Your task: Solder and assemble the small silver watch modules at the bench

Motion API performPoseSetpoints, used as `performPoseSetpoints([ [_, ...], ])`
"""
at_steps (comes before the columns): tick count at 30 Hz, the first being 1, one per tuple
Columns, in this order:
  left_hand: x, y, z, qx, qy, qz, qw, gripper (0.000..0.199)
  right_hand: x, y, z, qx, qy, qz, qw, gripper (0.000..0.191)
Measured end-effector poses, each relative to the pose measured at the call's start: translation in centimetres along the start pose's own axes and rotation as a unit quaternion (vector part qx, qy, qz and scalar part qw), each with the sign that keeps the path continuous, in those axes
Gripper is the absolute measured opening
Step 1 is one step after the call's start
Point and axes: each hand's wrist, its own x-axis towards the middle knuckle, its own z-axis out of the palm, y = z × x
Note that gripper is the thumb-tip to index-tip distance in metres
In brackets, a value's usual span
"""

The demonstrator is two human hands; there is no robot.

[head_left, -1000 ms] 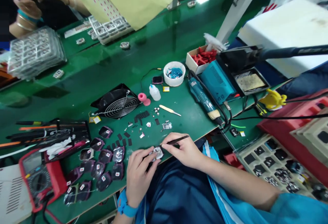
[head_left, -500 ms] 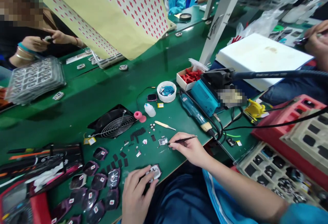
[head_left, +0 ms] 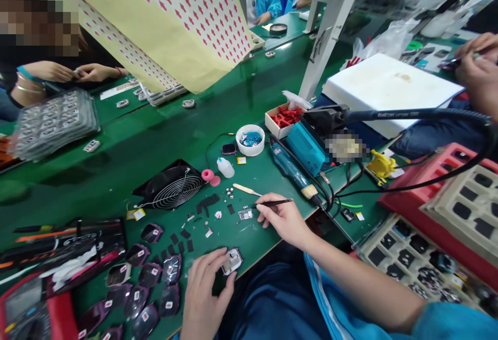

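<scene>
My left hand (head_left: 208,288) is closed around the edge of a small watch case (head_left: 234,260), thumb on the near side and fingers on the far side. The case lies at the table's front edge with its pale inside facing up. In my right hand (head_left: 280,217) is a pair of dark tweezers (head_left: 277,202), pinched between thumb and fingers, pointing left. Their tip is close to a small silver circuit board (head_left: 245,214) on the table; contact cannot be made out. Small black pads (head_left: 208,203) lie left of the board, and a cream-handled tool (head_left: 243,188) lies behind it.
Several dark watch faces (head_left: 150,274) lie at left near a black fan (head_left: 171,184). A white bottle (head_left: 225,167), a round dish (head_left: 250,140) and a teal electric screwdriver (head_left: 293,170) stand beyond my hands. Parts trays (head_left: 408,257) are at right. Co-workers' hands show left and right.
My left fingers have drawn back from over the watch case, leaving its inside more visible. The tweezers' tip has lifted slightly from the circuit board. The co-worker's hands at left have lowered.
</scene>
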Motion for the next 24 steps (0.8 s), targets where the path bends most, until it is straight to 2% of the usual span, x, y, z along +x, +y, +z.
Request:
performPoseSetpoints([
  [4, 0.2, 0.2, -0.4, -0.010, -0.011, -0.017, 1.000, 0.020, 0.2, -0.5, -0.2, -0.030, -0.042, 0.029, 0.998, 0.028],
  [9, 0.7, 0.3, -0.4, 0.000, 0.048, -0.047, 0.998, 0.016, 0.0, -0.8, -1.2, -0.024, -0.122, 0.048, 0.991, 0.035],
  [16, 0.7, 0.0, 0.0, 0.002, 0.047, -0.050, 0.998, 0.015, -0.3, -0.4, -1.2, 0.001, -0.087, 0.018, 0.996, 0.040],
  [24, 0.2, 0.0, -0.7, -0.013, -0.040, -0.028, 0.999, 0.023, -0.1, -0.1, -0.6, -0.014, -0.077, 0.007, 0.997, 0.038],
])
